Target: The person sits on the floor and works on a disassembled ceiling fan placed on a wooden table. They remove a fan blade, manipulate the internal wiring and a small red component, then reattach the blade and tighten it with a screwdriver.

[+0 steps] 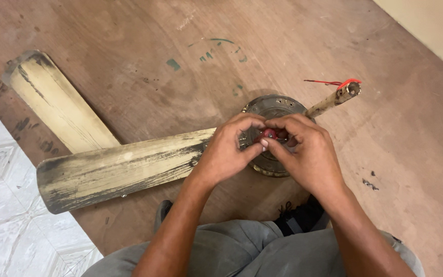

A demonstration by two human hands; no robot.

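Together, the left hand [225, 150] and right hand [306, 147] pinch a small red piece [269, 133] above the fan motor [273, 109]. Judging by this, steady fingertip pressure directly over the motor would serve best.

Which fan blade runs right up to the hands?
The lower, near-horizontal blade; its end meets the left hand. The other blade angles off toward the upper left.

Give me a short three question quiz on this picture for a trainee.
1. True or false: both hands meet over the fan motor.
2. What small thing do the left hand and right hand pinch between them? A) red piece B) blue screw C) white plug
3. How many fan blades show?

Key: 1 true. 2 A, the red piece. 3 two: the near blade and the far blade, both on the brown board.
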